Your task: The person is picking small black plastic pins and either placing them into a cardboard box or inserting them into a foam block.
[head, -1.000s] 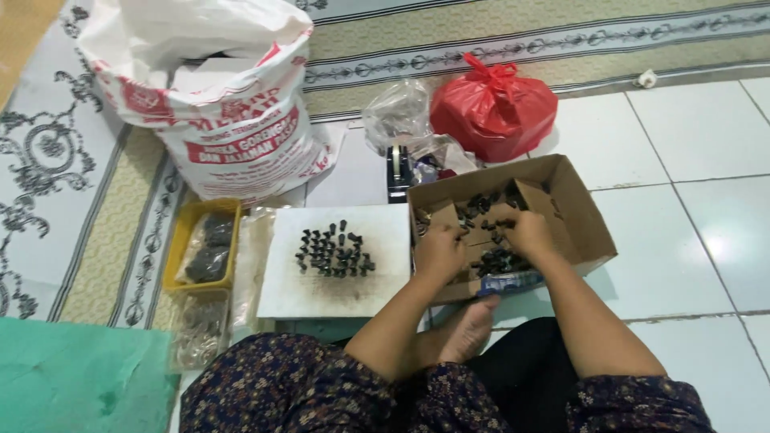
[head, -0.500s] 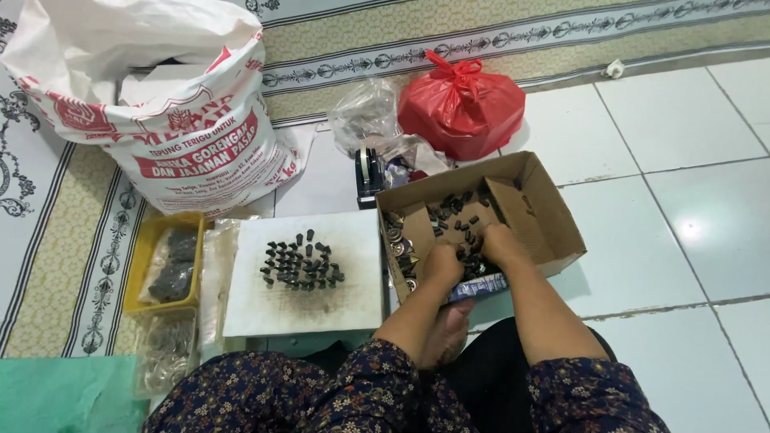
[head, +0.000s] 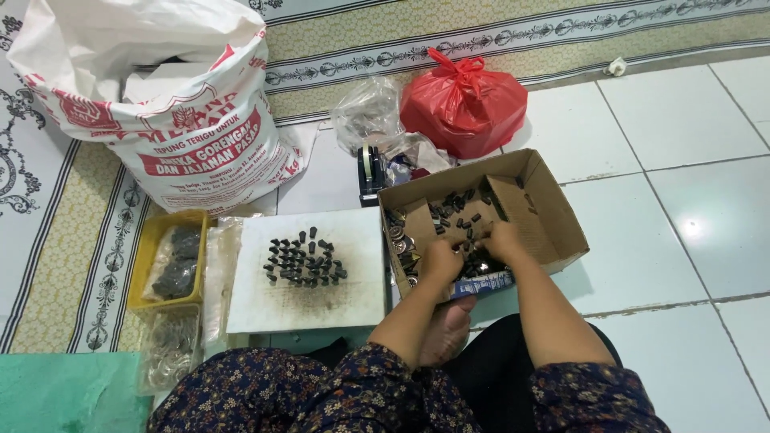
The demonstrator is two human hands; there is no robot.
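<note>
Both of my hands reach into an open cardboard box (head: 553,216) that holds several small dark cylindrical parts (head: 457,204). My left hand (head: 441,261) rests curled over the parts near the box's front left. Beside it, my right hand (head: 504,240) is curled over the same pile in the middle of the box. What the fingers hold is hidden. Left of the box lies a white board (head: 353,301) with several of the same dark parts (head: 303,261) standing in a cluster on it.
A big white printed sack (head: 172,104) stands at the back left, a tied red plastic bag (head: 464,104) and a clear bag (head: 367,112) behind the box. A yellow tray (head: 143,256) with dark pieces lies left of the board. A tape dispenser (head: 369,172) sits behind the board.
The view has drifted slightly, so everything sits a little lower and to the right in the picture. My hands stay inside the box, shifting a little among the parts.
</note>
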